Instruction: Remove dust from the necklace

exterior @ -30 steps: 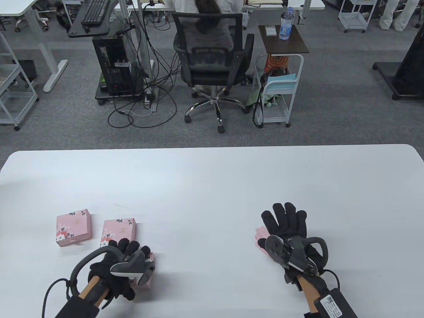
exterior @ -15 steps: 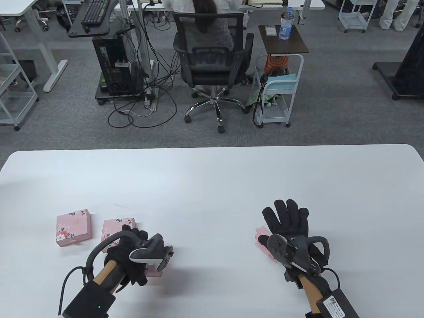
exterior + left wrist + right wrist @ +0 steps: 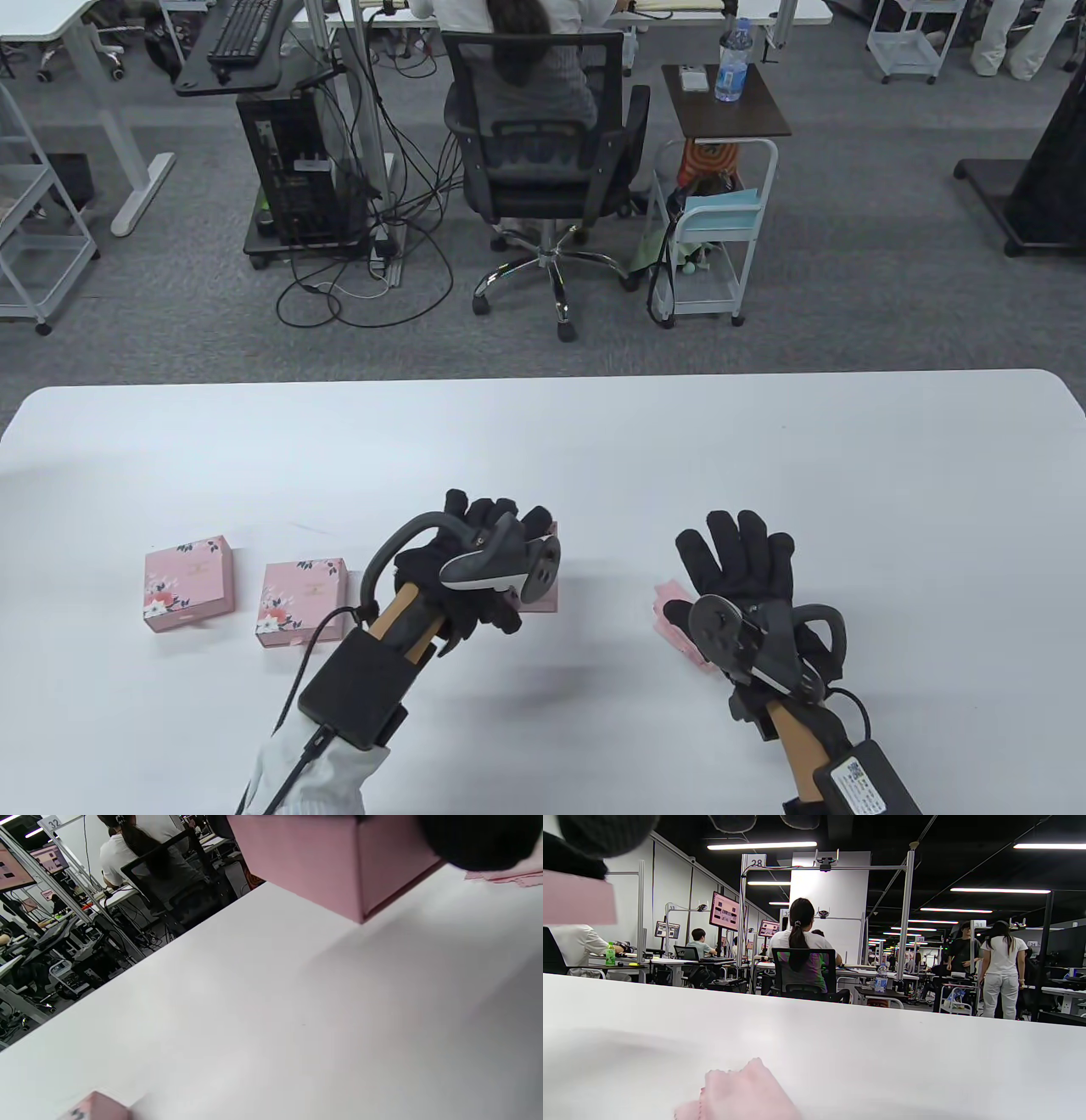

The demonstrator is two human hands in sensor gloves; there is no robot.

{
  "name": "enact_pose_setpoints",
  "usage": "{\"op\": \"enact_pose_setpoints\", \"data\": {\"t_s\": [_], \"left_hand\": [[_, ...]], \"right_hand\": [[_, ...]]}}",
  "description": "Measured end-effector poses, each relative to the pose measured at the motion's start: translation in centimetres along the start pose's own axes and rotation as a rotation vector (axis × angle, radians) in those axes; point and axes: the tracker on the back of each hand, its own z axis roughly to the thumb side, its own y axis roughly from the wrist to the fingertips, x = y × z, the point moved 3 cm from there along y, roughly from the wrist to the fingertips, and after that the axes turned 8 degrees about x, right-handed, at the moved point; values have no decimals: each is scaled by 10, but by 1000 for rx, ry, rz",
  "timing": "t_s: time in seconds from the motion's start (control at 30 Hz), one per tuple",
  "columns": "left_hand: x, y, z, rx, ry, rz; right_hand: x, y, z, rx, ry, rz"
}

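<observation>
White tabletop fills the table view. On it, the gloved left hand grips a pink cardboard box, mostly hidden beneath it. The gloved right hand lies flat, fingers spread, on a pink cloth. Two pink floral boxes sit leftward. Left wrist view: the pink box is raised off the table, top cut off. Right wrist view: the cloth's edge shows, blurred. No necklace is visible.

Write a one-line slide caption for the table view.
Left hand holds a pink box above the table; right hand rests on a pink cloth.
</observation>
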Motion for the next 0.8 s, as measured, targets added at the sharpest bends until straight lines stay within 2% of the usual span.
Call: {"op": "enact_pose_setpoints", "data": {"t_s": [0.23, 0.4, 0.6, 0.8], "left_hand": [[34, 46, 25, 11, -71, -92], [46, 61, 34, 7, -103, -118], [50, 62, 34, 18, -127, -114], [44, 43, 26, 93, -203, 23]], "right_hand": [[-5, 1, -1, -4, 2, 30], [-10, 1, -1, -2, 0, 52], [-13, 1, 1, 3, 5, 65], [-15, 1, 5, -27, 58, 50]]}}
